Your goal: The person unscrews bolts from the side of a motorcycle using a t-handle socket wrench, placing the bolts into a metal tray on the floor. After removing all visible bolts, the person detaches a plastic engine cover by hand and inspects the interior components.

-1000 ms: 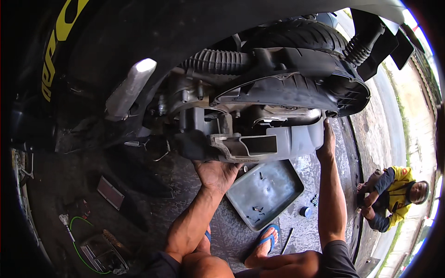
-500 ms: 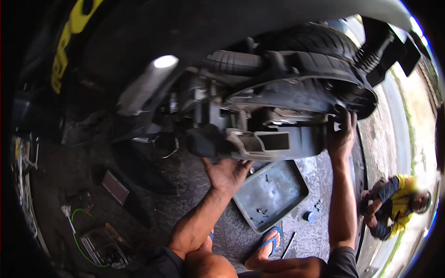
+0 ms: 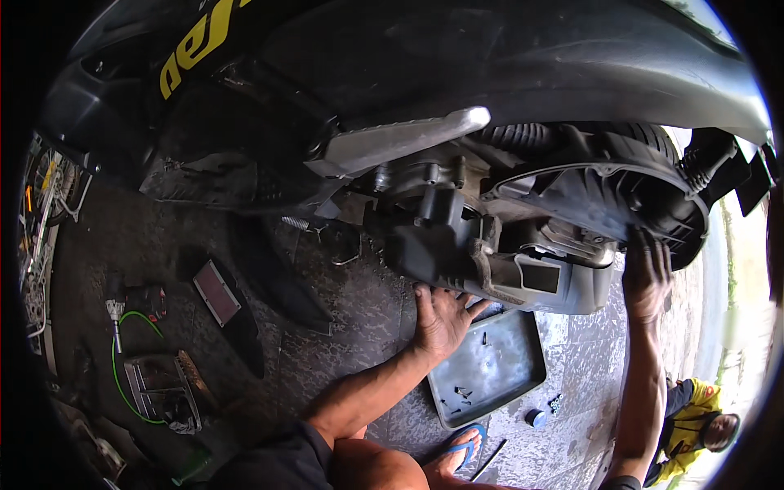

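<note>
A black scooter fills the top of the view, with its grey engine case (image 3: 506, 269) and black ribbed side cover (image 3: 604, 196) low at the centre right. My left hand (image 3: 443, 318) presses up against the underside of the engine case, fingers spread. My right hand (image 3: 647, 273) grips the right rim of the ribbed cover beside the rear wheel. A silver footrest bar (image 3: 392, 143) sticks out above the case.
A grey metal tray (image 3: 490, 371) with a few loose screws lies on the paved floor under the engine. A flat filter panel (image 3: 216, 292), a green hose (image 3: 122, 359) and tools lie at left. Someone in a yellow shirt (image 3: 694, 429) crouches at lower right.
My view has swung right and lower along the scooter. Both hands stay on the engine case and cover, the right hand sliding lower on the rim.
</note>
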The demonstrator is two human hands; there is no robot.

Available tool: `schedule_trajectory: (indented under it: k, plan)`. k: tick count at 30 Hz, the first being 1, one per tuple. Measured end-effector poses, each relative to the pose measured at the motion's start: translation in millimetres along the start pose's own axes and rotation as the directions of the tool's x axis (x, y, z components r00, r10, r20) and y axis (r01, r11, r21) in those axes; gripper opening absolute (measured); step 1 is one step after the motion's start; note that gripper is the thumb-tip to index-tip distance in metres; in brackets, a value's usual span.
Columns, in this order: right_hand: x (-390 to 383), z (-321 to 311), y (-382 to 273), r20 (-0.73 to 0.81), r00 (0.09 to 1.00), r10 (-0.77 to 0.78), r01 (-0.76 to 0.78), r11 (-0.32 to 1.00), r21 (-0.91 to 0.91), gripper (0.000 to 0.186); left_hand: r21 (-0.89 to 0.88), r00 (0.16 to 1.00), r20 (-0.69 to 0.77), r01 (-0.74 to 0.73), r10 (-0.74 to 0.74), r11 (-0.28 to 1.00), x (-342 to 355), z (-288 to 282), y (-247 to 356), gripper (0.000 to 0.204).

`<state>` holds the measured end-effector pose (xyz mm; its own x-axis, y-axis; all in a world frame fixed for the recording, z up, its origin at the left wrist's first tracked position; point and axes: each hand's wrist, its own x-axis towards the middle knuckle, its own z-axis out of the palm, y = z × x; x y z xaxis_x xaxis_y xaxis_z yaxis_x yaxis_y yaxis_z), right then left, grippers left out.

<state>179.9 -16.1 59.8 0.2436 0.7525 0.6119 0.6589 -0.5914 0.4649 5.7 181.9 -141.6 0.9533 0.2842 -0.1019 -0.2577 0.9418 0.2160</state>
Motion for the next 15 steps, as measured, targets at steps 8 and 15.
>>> schedule_trajectory:
  k: [8,15]
  plan:
    - [8.2,-2.9,10.4,0.045,0.995,0.085,-0.085,0.996,0.017,0.025,0.013,0.997,-0.039,-0.059,0.059,0.998,3.9,15.2,-7.3,0.1]
    - [17.2,-10.4,14.0,-0.021,0.985,0.17,-0.17,0.985,0.011,0.025,0.189,0.986,-0.143,-0.058,0.086,0.98,8.1,27.8,-7.4,0.084]
